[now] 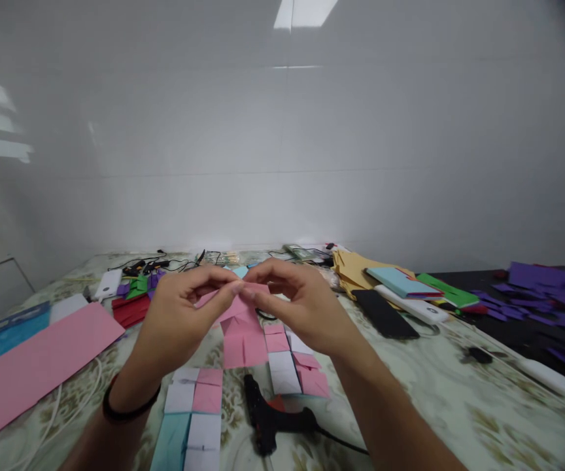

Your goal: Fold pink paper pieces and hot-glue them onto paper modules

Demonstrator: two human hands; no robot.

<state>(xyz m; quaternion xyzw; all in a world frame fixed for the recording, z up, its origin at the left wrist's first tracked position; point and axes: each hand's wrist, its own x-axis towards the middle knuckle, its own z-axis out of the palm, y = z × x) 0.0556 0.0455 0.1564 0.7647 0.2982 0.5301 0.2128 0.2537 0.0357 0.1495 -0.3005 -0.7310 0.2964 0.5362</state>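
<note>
A pink folded paper piece hangs between my two hands above the patterned tabletop. My left hand pinches its top edge between thumb and fingers. From the other side my right hand pinches the same edge, its thumb tip touching the left one. Beneath, a black glue gun lies on the table with its cord running right. Left of it is a panel of white, pink and light blue folded squares; behind it lies a similar white and pink panel.
A long pink sheet and a blue pack lie at left. To the right are a black phone, a white power bank, light blue sheets and yellow paper. Purple pieces cover a black surface.
</note>
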